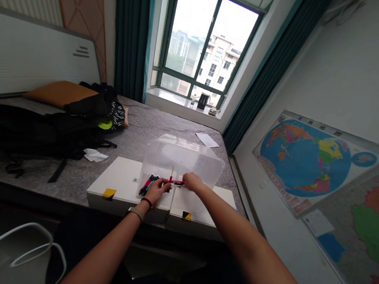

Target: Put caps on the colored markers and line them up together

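Note:
My left hand (158,189), with a watch and a red band at the wrist, is closed on a red pen (170,179) that stands tilted up between the hands. To its right, my right hand (191,181) is closed beside another red pen (178,181) lying crosswise; what its fingers grip is hidden. A pile of coloured pens (148,183) lies just left of my left hand. Behind both hands stands a translucent plastic bin (180,155), resting across two white boxes (119,178) with yellow and black tabs.
The boxes are on a grey bed surface (142,121). A black bag (27,128), crumpled tissue (95,154) and clothes lie at the left. White paper (207,140) is behind the bin. Two maps (304,156) hang on the right wall; a white looped tube (29,227) is at lower left.

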A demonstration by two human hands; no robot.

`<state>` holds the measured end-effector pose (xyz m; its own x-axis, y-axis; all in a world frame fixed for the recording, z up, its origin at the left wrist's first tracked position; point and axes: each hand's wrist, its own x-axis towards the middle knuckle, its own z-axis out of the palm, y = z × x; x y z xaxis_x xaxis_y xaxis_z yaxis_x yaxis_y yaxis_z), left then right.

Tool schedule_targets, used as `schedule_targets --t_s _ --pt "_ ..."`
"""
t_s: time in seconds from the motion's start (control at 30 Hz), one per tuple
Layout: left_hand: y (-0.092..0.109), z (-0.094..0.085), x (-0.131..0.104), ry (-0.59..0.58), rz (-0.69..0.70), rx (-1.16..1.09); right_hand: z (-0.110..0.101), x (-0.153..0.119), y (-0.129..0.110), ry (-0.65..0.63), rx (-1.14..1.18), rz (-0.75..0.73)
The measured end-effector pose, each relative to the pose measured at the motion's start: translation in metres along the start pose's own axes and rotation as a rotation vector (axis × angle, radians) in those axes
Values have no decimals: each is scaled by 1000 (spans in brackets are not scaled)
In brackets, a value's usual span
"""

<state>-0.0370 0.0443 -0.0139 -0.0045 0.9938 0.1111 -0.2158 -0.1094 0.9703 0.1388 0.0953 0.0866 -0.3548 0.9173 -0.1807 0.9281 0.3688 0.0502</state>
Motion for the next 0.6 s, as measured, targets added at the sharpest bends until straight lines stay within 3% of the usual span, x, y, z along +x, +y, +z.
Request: schedule_targets --t_s 0.23,0.6 --pt "-3 -2 1 -25 24 -16 -5 5 -12 47 -94 -136" --pt "-2 -1 0 -15 -31 -32 -10 14 -10 -39 -117 -201"
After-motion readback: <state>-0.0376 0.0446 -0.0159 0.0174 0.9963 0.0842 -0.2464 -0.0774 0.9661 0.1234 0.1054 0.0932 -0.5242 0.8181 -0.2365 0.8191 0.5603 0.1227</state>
